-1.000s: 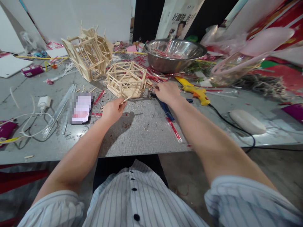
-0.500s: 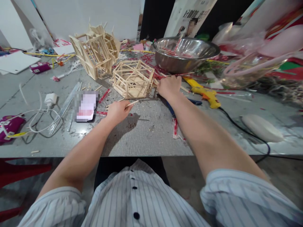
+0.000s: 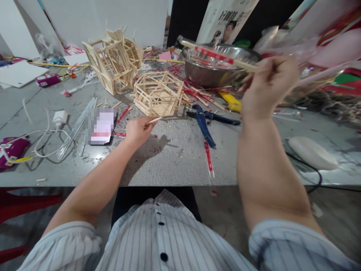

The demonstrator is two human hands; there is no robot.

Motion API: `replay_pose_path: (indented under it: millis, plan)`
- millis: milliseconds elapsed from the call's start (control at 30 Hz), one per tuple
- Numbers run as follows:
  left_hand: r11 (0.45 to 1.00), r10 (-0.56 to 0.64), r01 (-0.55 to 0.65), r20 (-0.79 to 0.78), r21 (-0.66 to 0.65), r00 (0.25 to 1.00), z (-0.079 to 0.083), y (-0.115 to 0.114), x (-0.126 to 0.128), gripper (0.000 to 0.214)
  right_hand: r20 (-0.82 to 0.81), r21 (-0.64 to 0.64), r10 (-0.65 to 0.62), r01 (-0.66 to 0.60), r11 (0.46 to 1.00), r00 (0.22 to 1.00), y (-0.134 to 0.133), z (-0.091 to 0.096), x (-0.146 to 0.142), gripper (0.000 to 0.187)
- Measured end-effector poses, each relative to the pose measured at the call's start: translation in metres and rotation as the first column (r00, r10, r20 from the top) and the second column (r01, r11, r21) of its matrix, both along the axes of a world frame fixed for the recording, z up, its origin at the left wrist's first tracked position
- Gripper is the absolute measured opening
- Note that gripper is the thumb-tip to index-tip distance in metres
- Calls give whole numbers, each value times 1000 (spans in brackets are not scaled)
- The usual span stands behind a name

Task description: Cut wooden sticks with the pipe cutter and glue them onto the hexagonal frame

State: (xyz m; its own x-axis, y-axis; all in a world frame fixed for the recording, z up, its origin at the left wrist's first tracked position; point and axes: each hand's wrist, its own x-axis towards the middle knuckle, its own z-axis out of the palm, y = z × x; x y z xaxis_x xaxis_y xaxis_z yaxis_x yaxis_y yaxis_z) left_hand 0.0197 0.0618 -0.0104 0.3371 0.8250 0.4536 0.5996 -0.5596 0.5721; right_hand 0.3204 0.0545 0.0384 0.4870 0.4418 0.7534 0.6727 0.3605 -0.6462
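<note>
My right hand (image 3: 266,88) is raised at the right, its fingers closed on one end of a pair of chopsticks (image 3: 214,54) in a clear and red wrapper. The chopsticks point left, across the front of the steel bowl (image 3: 200,77). My left hand (image 3: 138,130) rests low over the table, closed around a thin wooden stick (image 3: 155,120) whose tip sticks out to the right. Just beyond it stands a six-sided frame (image 3: 158,112) built of wooden sticks. Blue-handled pliers (image 3: 202,130) lie spread between my hands.
Behind the frame, a taller stick structure (image 3: 113,75) leans at an angle. More red-wrapped chopsticks (image 3: 200,97) are heaped before the bowl. A yellow glue gun (image 3: 229,101) is partly hidden by my right hand. A phone (image 3: 103,126) and white charger (image 3: 60,118) lie at left, a white mouse-shaped object (image 3: 313,152) at right.
My right hand has lifted from the heap beside the frame, moving up and right with the wrapped chopsticks. The pliers are now uncovered. My left hand has shifted only slightly.
</note>
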Motion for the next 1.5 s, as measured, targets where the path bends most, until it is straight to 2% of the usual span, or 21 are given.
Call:
replay_pose_path:
  millis: [67,133,200,300,400,500,567,600,667,767,800,867,933,1000,1067,1200,1267,1367,1500]
  plan:
    - [1000,-11,8,188,17,982,0,2,0,32,-160,198,186,-153,968,969,-7,1,-1,21]
    - [1000,-9,11,394,-3,919,0,4,0,33,-248,239,368,-311,920,896,-13,-4,-7,24]
    - [999,7,25,573,-48,819,1,6,1,34,-378,159,491,-468,870,785,-17,-14,-15,26]
    - [989,44,75,738,-127,673,3,7,3,34,-519,1,541,-632,775,662,-18,-34,-28,29]
    - [974,57,149,816,-173,575,5,5,4,36,-560,-123,548,-717,686,621,-16,-49,-40,31]
    - [961,74,197,863,-196,500,8,3,4,37,-557,-230,554,-756,612,618,-18,-54,-50,33]
    - [953,125,194,887,-232,445,11,3,3,37,-559,-340,577,-800,495,595,-22,-53,-54,35]
    - [948,156,191,894,-256,420,13,4,3,38,-565,-403,593,-819,409,574,-25,-51,-56,36]
    - [930,213,199,895,-309,393,17,5,2,41,-586,-516,627,-833,200,514,-30,-47,-58,37]
    - [894,256,241,872,-377,416,19,6,1,46,-639,-611,644,-786,-93,421,-36,-44,-62,34]
    - [884,258,253,862,-393,436,19,6,1,47,-657,-622,644,-764,-169,392,-37,-44,-64,33]
    - [872,255,260,837,-416,484,18,5,2,49,-681,-624,648,-734,-268,342,-38,-46,-68,32]
    - [868,254,240,805,-434,536,16,4,4,51,-689,-612,655,-734,-296,310,-38,-50,-71,31]
    - [865,248,223,770,-449,588,16,3,6,52,-687,-593,661,-758,-271,301,-38,-53,-74,29]
    - [859,234,232,753,-457,615,16,1,8,52,-673,-581,670,-784,-217,314,-38,-53,-74,28]
    - [843,216,277,761,-461,611,18,-3,10,51,-608,-576,696,-816,-55,382,-36,-53,-71,28]
    - [850,189,269,739,-453,647,18,-4,10,51,-593,-568,700,-823,-12,398,-35,-53,-70,29]
    - [863,151,259,712,-433,686,17,-4,10,50,-601,-567,702,-823,-39,381,-35,-54,-70,30]
    - [862,149,273,729,-427,668,17,-4,10,50,-642,-561,680,-822,-100,355,-36,-58,-74,34]
